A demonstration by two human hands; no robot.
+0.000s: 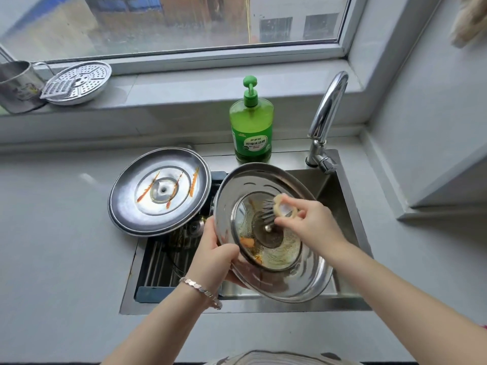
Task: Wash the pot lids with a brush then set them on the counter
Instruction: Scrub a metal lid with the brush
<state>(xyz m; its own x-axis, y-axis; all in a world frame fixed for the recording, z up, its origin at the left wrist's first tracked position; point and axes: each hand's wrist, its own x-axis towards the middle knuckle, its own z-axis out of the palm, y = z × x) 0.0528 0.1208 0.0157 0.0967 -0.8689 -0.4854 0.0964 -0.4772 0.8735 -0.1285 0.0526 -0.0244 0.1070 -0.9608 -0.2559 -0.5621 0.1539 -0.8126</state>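
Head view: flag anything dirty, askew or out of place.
The round steel pot lid lies upside down, partly on the grey counter, partly over the steel sink, streaked with orange sauce. The glass-centred steel lid gripped by the left hand, under the pale brush in the right hand, carries orange residue.

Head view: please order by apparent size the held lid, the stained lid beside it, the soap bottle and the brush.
Largest: held lid and stained lid, alike; the held one is nearer, so unranked.
Then soap bottle.
Smallest: brush.

Wide window (171, 22) over pale sill (184, 85); grey wall (434, 114) right; soft daylight.
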